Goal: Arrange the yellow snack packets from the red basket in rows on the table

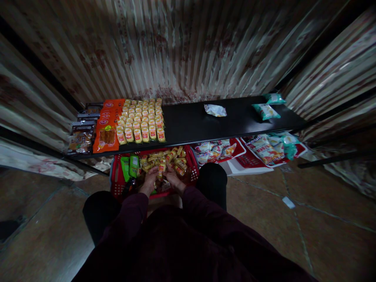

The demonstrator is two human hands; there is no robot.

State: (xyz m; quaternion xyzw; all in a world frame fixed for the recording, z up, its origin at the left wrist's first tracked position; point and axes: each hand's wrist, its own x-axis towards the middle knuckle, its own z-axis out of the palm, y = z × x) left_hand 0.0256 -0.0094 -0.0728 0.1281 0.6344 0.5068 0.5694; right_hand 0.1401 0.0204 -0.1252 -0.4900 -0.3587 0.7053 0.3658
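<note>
Over a red basket (115, 178) my left hand (150, 179) and my right hand (174, 178) come close together. Between them is a small yellow wrapped snack cake (161, 168) with a red label, gripped from both sides. More yellow wrapped cakes (179, 167) lie loose in the basket around my fingers, along with green packets (129, 166) at its left side. Rows of the same cakes (141, 121) stand close together on the black shelf just beyond. What lies under my hands is partly hidden.
The black shelf (185, 125) overhangs the baskets. On it are orange packets (107, 123), dark snack packets (82, 135), a white packet (215, 110) and teal packets (266, 111). Two more red baskets (241, 148) of bagged snacks stand underneath at the right. My knees (211, 182) flank the near basket.
</note>
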